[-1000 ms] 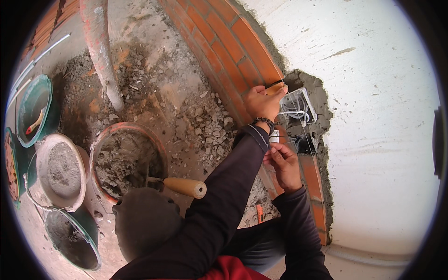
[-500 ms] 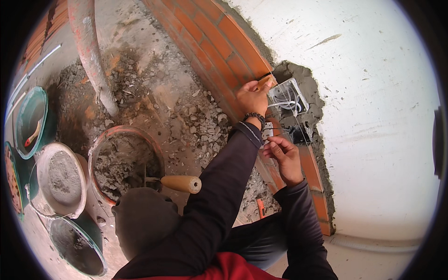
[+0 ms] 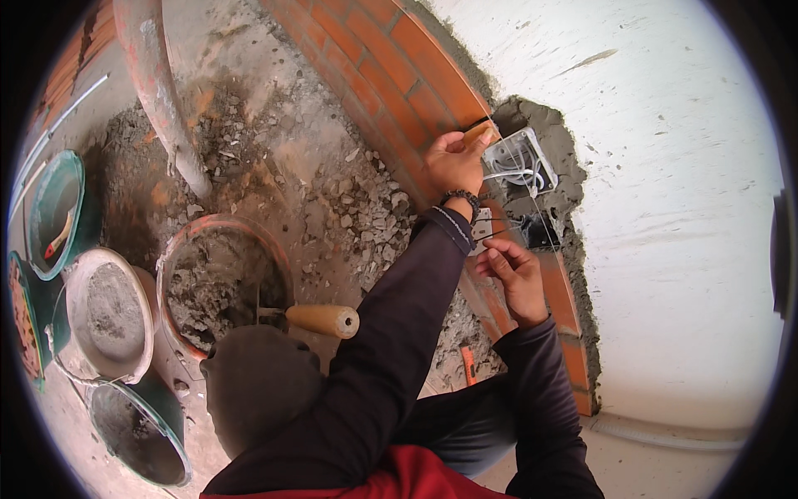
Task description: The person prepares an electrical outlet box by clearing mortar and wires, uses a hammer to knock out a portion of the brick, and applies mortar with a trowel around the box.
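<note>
Head view, only one. Left hand [image 3: 457,166], upper center-right of frame: thumb and fingers closed on a small tan block [image 3: 480,134], which sits at the edge of the brick face [image 3: 420,71], just beside the white box [image 3: 517,162] set in mortar.

Right hand [image 3: 515,279], below it: fingers bent, thumb and fingertips near each other. Can't tell if anything thin is pinched there. White slotted plate [image 3: 482,226] is just left of those fingertips.

Thin line [image 3: 544,220] crosses in front of the white box and the dark box opening [image 3: 539,231] lower down.

Doing this bit well, my read: seat the block square on the brick edge, thumb pressure steady, no rocking. Line should run straight and free; watch for the white cable [image 3: 509,175] looping out of the box, it could snag. Fingertips off the mortar [image 3: 561,137] around the box, looks easy to mark. Right wrist clear of the plate and its black lead.

Trowel [image 3: 322,320] rests in the mortar tub [image 3: 287,249], center-left, in left-hand reach.
</note>
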Tool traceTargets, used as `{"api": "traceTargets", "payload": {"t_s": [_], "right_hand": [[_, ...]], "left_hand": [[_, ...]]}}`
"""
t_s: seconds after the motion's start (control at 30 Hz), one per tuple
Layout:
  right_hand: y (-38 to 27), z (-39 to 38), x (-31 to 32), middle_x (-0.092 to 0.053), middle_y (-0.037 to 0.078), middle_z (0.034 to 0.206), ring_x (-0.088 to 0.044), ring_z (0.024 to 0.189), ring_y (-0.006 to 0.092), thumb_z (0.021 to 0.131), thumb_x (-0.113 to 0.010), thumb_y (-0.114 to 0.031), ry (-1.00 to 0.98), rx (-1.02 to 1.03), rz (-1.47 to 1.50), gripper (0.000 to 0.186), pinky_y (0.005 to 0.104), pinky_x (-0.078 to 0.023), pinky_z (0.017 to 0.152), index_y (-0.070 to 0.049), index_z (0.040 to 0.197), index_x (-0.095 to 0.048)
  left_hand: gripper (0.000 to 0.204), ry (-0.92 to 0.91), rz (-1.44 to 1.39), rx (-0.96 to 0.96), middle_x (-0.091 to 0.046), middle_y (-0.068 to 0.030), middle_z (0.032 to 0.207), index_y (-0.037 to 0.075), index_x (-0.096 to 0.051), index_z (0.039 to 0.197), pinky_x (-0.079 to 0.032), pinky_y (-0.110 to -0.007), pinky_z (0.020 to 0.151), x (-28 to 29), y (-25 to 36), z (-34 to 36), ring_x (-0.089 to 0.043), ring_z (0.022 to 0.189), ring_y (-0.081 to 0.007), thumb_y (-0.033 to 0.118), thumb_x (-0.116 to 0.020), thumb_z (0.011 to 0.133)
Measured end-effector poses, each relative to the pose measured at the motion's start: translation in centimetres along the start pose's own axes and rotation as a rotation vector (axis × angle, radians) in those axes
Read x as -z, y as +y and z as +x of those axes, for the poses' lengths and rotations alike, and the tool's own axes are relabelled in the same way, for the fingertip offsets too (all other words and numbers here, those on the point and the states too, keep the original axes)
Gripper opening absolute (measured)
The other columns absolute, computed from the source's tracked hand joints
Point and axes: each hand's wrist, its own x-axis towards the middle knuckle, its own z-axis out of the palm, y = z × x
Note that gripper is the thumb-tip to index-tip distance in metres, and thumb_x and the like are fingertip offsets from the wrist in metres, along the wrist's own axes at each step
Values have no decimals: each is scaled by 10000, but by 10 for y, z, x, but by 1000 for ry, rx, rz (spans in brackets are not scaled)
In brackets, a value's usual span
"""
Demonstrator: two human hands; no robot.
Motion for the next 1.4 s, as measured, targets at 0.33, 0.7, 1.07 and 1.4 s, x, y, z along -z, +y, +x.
{"api": "traceTargets", "payload": {"t_s": [0.33,0.7,1.07,1.4], "right_hand": [[-22,-26,27,-700,44,951,-642,868,109,982,-683,-116,3,-70,-214,234,257,-523,796,47,1149,-669],[228,-177,145,-694,67,826,-668,783,210,919,-728,-238,-21,-284,-864,225,359,-526,716,-45,1029,-691],[387,-242,96,-688,69,871,-658,834,208,863,-711,-206,36,-674,-1199,234,358,-515,754,-37,1022,-679],[399,-244,86,-682,71,913,-649,880,206,811,-696,-176,18,-697,-1179,252,357,-506,788,-30,1015,-668]], "left_hand": [[449,-68,112,-68,-740,-119,921,-26,-692,1011,-574,-323,740,7,-12,19,-692,816,-194,185,-944,704],[376,-258,126,71,-724,-93,961,-38,-700,1028,-544,-326,732,17,14,13,-665,823,-194,211,-874,806],[572,-407,27,140,-648,-172,1168,-68,-566,1230,-563,-377,975,33,19,24,-662,1097,-280,181,-873,816],[610,-426,14,138,-635,-181,1175,-66,-551,1242,-565,-367,969,32,17,25,-658,1095,-275,214,-879,809]]}}
